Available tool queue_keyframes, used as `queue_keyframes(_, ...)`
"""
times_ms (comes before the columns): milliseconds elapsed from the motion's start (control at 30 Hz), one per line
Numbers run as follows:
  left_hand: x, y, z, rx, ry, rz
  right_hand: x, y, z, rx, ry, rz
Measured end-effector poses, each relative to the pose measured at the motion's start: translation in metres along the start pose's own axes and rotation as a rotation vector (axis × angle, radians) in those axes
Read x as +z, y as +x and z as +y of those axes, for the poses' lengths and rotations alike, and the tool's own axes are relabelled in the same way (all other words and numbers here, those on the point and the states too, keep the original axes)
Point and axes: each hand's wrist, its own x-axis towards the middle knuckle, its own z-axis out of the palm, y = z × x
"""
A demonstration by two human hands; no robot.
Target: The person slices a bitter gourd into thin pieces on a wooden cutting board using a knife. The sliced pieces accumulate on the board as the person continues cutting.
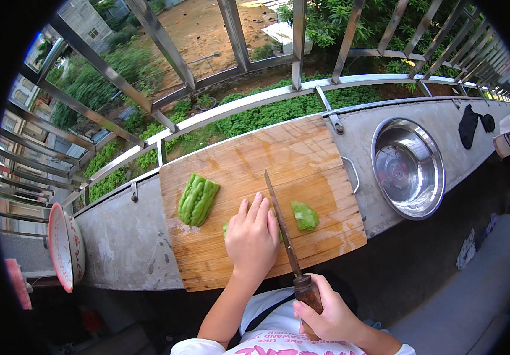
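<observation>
A wooden cutting board (255, 159) lies on the concrete ledge before me. My left hand (253, 235) presses flat on a piece of bitter melon (225, 229), which is mostly hidden under the palm and fingers. My right hand (326, 313) grips the wooden handle of a knife (285, 226). Its blade stands on edge just right of my left fingers, against the covered piece. Small cut slices of bitter melon (305, 216) lie right of the blade. A larger chunk of bitter melon (197, 199) rests at the board's left side.
A stainless steel basin (408, 168) stands on the ledge at the right, beyond the board's metal handle (353, 175). Black cloth items (468, 126) lie farther right. A red-rimmed enamel basin (66, 248) leans at the left. Metal railing (277, 94) runs along the ledge's far edge.
</observation>
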Motion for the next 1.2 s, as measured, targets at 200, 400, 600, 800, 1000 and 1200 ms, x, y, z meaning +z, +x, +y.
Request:
queue_keyframes(200,0.004,-0.002,-0.002,0.013,0.034,0.014,0.0,0.003,-0.004,0.023,0.005,-0.012)
queue_keyframes(400,0.004,-0.002,-0.002,0.031,0.044,0.005,-0.001,0.014,0.002,-0.071,-0.026,-0.008)
queue_keyframes(600,0.004,-0.001,-0.002,0.031,0.049,0.0,-0.006,0.026,-0.005,-0.034,-0.01,-0.048)
queue_keyframes(800,0.003,0.0,-0.003,0.024,0.043,-0.002,-0.005,0.025,-0.002,0.0,-0.009,-0.018)
queue_keyframes(1000,0.0,-0.001,-0.002,0.025,0.032,-0.009,-0.006,0.026,-0.004,0.025,-0.078,0.0)
queue_keyframes(1200,0.004,-0.001,-0.002,0.025,0.03,-0.001,-0.009,0.053,-0.021,-0.014,0.001,-0.008)
